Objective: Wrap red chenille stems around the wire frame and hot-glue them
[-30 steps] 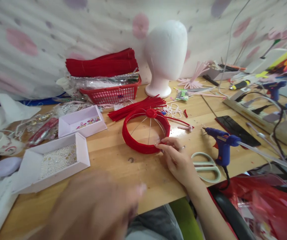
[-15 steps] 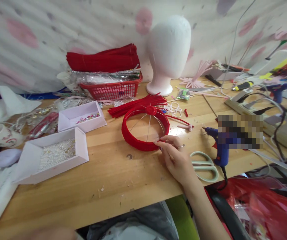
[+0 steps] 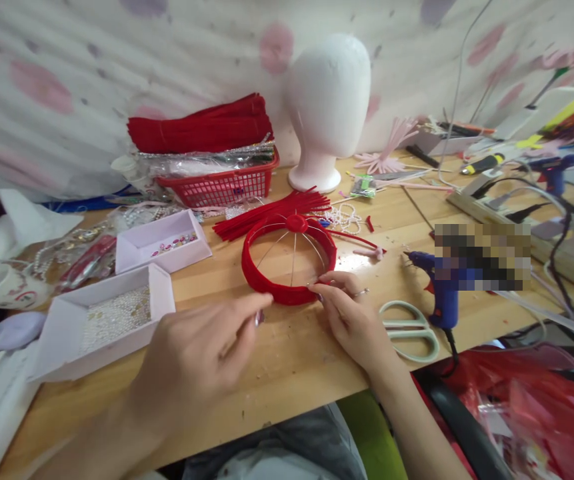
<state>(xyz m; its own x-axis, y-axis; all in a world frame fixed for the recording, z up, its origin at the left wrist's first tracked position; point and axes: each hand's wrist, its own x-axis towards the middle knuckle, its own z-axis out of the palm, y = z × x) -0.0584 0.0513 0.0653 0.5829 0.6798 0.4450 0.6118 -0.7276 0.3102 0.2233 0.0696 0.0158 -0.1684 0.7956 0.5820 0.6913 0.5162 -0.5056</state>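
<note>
On the wooden table sits a fuzzy red ring frame (image 3: 273,291). Thin wires arch from its band up to a round red disc (image 3: 297,223). My right hand (image 3: 355,323) pinches the near right edge of the band between thumb and fingertips; a tiny pale bit shows at the tips, too small to name. Slightly blurred, my left hand (image 3: 194,350) hovers just in front of the band, index finger stretched forward and thumb apart from it, with nothing visible between them. Behind the frame lies a bundle of red pipe cleaners (image 3: 277,213).
Left stand a white box of pearl beads (image 3: 61,333) and a white box of coloured gems (image 3: 131,247). Right are green-handled scissors (image 3: 409,333) and a blue glue gun (image 3: 444,293). A white foam head (image 3: 329,100) and a red basket (image 3: 221,185) stand at the back.
My left hand has come up from the bottom left edge to the front of the red frame. My right hand keeps its pinch on the band. The view has shifted slightly.
</note>
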